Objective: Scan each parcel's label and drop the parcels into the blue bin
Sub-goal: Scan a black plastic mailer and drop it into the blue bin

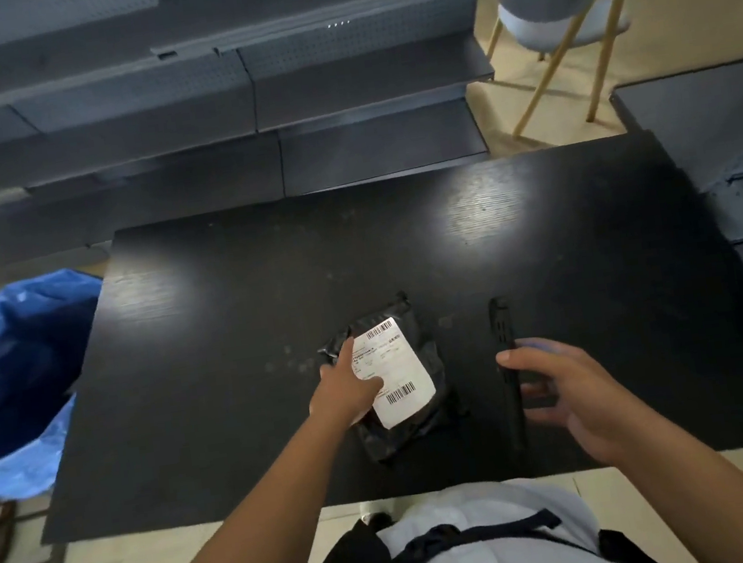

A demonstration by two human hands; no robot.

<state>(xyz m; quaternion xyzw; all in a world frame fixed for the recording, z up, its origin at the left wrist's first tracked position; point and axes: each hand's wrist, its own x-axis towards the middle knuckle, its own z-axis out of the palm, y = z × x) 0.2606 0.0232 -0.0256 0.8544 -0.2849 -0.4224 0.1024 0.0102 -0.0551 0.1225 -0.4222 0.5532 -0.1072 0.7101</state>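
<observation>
While left fingers (356,368) pinch the parcel (391,375); right fingers (538,394) grip the scanner (503,334).

left hand (348,390) pinching, right hand (563,390) gripping
</observation>
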